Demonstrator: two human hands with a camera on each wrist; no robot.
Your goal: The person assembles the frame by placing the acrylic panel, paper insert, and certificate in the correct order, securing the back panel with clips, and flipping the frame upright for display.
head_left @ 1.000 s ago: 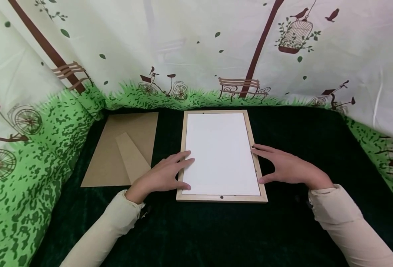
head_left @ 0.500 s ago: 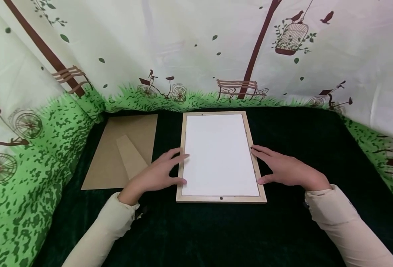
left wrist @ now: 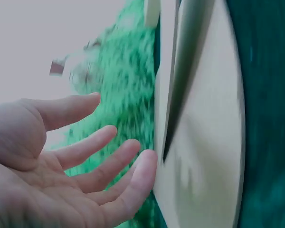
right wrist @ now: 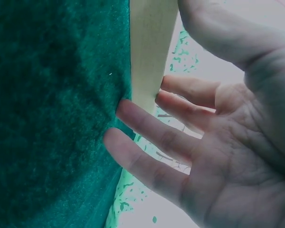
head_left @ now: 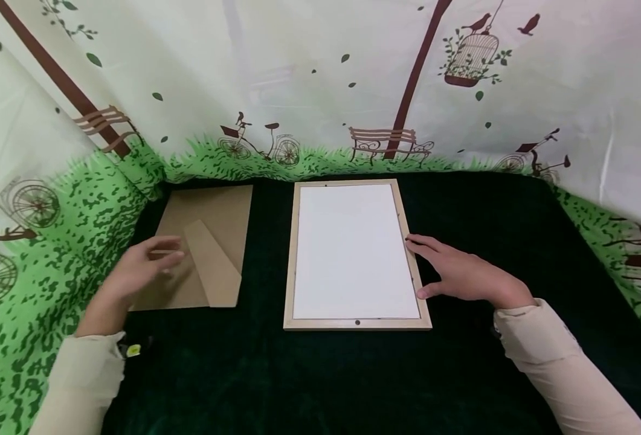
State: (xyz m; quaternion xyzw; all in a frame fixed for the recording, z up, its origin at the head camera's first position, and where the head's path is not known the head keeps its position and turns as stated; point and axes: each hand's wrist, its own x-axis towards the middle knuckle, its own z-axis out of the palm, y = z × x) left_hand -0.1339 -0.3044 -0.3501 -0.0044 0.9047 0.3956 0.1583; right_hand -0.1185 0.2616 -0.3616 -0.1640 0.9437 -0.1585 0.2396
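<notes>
A light wooden picture frame [head_left: 357,325] lies flat on the dark green cloth, with a white sheet [head_left: 353,254] filling its inside. My right hand [head_left: 458,270] rests at the frame's right side, fingertips and thumb touching its edge, fingers spread. In the right wrist view the fingers reach along the frame's wooden side [right wrist: 149,47]. To the left lies a brown backing board [head_left: 222,205] with a slanted stand leg [head_left: 211,266] on it. My left hand [head_left: 138,269] hovers over the board's left part, fingers loosely bent around nothing; in the left wrist view its fingertips are close to the board [left wrist: 204,142].
Dark green velvet cloth [head_left: 320,374] covers the table. Behind and beside it hangs a pale curtain [head_left: 298,60] printed with bicycles, benches and grass, reaching the table's back edge. A strip of cloth separates the frame from the backing board.
My left hand has left the picture frame's left edge and moved left over the backing board. My right hand stays at the frame's right side.
</notes>
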